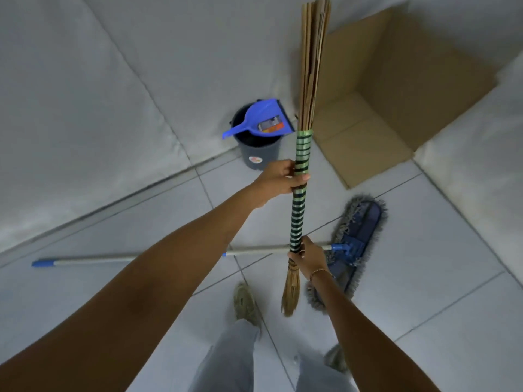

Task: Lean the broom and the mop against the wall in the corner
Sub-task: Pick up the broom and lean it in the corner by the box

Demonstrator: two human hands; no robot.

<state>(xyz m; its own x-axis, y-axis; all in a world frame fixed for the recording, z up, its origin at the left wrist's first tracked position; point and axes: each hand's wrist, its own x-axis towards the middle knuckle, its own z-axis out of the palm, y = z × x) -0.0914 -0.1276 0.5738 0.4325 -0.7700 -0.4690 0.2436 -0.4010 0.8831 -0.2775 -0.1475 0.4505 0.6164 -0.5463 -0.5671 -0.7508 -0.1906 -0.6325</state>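
I hold a stick broom [300,210] upright in front of me, its handle wrapped in green and black bands and its long tan bristles pointing up. My left hand [283,181] grips the wrapped handle high up. My right hand [308,257] grips it lower, just above a small tuft at the bottom end. The mop lies flat on the tiled floor: its grey pole [135,258] with a blue tip runs left, and its blue fringed head [358,236] lies to the right, partly behind my right arm.
A dark bucket [259,154] with a blue dustpan [261,118] on top stands against the white wall [85,94]. An open cardboard box [396,103] fills the corner to the right. My legs and shoes [246,304] are on the tiles below.
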